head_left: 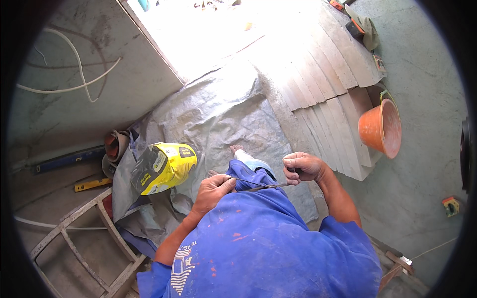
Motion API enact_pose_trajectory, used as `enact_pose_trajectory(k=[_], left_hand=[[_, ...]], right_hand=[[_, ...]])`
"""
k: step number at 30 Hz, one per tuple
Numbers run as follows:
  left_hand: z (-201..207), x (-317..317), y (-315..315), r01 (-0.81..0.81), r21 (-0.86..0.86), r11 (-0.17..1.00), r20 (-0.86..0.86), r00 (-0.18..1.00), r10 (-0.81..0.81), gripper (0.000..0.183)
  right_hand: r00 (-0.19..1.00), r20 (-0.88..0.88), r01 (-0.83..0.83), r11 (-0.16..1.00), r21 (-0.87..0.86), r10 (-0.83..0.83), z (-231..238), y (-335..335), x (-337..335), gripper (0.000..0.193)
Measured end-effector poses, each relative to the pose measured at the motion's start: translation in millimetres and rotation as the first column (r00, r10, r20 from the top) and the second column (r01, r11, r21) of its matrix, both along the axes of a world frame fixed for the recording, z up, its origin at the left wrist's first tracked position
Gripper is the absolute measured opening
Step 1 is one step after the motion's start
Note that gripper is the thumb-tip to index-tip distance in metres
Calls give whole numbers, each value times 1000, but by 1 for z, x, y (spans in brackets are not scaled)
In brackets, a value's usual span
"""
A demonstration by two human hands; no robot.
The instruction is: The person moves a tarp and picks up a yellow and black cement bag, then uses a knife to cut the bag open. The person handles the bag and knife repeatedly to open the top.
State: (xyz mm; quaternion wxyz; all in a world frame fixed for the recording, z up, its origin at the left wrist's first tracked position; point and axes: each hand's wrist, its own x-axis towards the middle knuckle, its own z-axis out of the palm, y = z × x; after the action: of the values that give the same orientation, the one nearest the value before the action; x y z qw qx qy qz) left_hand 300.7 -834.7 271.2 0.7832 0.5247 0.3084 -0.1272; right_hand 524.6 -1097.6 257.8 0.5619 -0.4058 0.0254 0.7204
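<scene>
In front of my belly a thin flat-bladed hand tool stretches between my two hands, seen nearly edge-on, so its exact kind is unclear. My left hand is closed, pinching the blade's left end between thumb and fingers. My right hand is curled around a dark handle on the tool's right side. Below the hands are my blue trousers and a bare foot. The foot rests on a grey plastic sheet spread over the floor.
A partly filled yellow-and-black bag stands left on the sheet, near a metal ladder-like frame, a blue level and a yellow level. At right are stacked pale boards, an orange bucket and a yellow-red tool.
</scene>
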Motion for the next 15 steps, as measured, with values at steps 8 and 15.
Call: enact_pose_trajectory(k=[8, 15], left_hand=[[5, 21, 6, 291, -4, 957, -58, 955, -290, 23], [7, 30, 8, 350, -67, 934, -113, 928, -356, 30]], right_hand=[[999, -3, -47, 994, -94, 47, 7, -29, 10, 35], [992, -122, -55, 994, -99, 43, 2, -45, 8, 35]])
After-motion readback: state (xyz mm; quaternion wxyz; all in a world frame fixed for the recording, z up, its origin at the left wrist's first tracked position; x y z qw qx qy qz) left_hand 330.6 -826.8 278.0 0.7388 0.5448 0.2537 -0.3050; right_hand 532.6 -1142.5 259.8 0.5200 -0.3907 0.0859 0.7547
